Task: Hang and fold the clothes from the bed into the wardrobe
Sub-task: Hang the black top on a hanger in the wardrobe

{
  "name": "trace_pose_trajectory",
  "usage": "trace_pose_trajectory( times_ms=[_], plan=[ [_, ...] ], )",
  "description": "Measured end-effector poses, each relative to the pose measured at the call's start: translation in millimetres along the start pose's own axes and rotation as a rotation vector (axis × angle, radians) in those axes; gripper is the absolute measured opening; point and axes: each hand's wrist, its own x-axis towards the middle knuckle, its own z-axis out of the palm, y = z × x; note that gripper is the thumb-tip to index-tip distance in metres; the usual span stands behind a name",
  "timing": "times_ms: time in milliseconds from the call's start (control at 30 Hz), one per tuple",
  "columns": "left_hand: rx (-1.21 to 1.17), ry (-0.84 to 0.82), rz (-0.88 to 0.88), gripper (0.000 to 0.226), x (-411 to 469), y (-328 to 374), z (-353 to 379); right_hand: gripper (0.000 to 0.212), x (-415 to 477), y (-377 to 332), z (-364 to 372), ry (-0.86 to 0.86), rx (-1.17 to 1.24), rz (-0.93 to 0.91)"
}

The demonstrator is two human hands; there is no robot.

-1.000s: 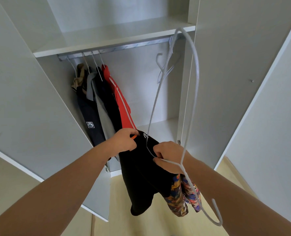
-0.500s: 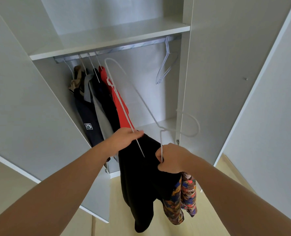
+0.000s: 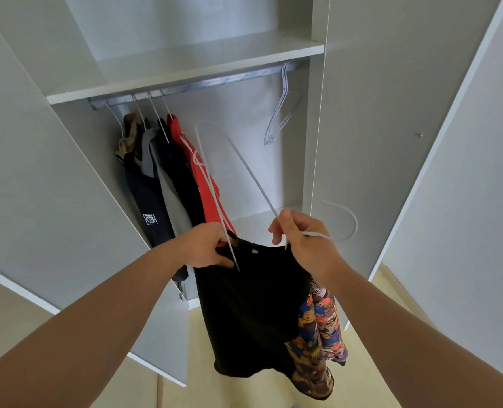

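Both hands are raised in front of the open wardrobe (image 3: 362,142). The left hand (image 3: 209,245) curls its fingers round the neckline of a black garment (image 3: 250,304), which hangs down between the forearms above the floor (image 3: 368,363). The right hand (image 3: 306,240) pinches a white wire hanger (image 3: 256,184) at its neck, the hook sticking out to the right. One hanger arm runs down past the left hand's fingers into the neck opening. A patterned garment (image 3: 318,343) dangles under the right wrist; what holds it is hidden. At the left end of the rail (image 3: 200,82) hang dark clothes (image 3: 156,201) and a red garment (image 3: 206,184); bare hangers (image 3: 282,113) hang at its right end.
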Motion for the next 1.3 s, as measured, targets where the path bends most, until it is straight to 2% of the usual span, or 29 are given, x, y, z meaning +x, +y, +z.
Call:
trace_pose_trajectory(
  times_ms=[67,133,233,367,500,633,767,933,1100,1233,1300],
  plan=[
    [0.013,-0.032,0.000,0.036,-3.0,-2.6,-2.1,0.053,0.5,-3.3,-4.3,-0.073,-0.001,0.027],
    [-0.104,0.010,-0.075,0.057,-8.2,-5.2,-6.7,0.048,1.4,-3.5,-12.4,-0.169,-0.072,0.039],
    [-0.259,0.080,-0.106,0.071,-17.2,-9.9,-13.7,0.046,3.1,-3.8,-26.2,-0.268,-0.177,0.027],
    [-0.373,0.137,-0.114,0.081,-23.9,-11.6,-22.7,0.051,4.7,-10.2,-36.9,-0.251,-0.257,0.032],
    [-0.307,0.131,-0.115,0.088,-22.4,-6.0,-30.3,0.052,9.2,-26.7,-27.0,-0.185,-0.114,-0.039],
    [-0.318,0.167,-0.101,0.088,-18.1,3.4,-32.6,0.049,20.5,-42.9,-20.3,-0.217,-0.211,-0.105],
    [-0.495,0.258,-0.106,0.085,-21.5,5.6,-34.1,0.049,20.8,-36.8,-28.7,-0.189,-0.214,-0.107],
    [-0.633,0.384,-0.091,0.086,-24.3,10.2,-44.5,0.054,17.7,-21.6,-21.6,-0.228,-0.076,-0.081],
    [-0.714,0.417,-0.069,0.087,-28.7,0.0,-61.6,0.059,9.4,-2.5,-19.8,-0.293,-0.042,0.005],
    [-0.830,0.460,-0.151,0.081,-28.6,-14.0,-65.5,0.060,12.4,-7.0,-24.5,-0.329,-0.019,0.037],
    [-0.821,0.541,-0.213,0.076,-28.9,-20.9,-65.1,0.060,14.7,-12.6,-28.5,-0.345,-0.030,0.044]
  ],
)
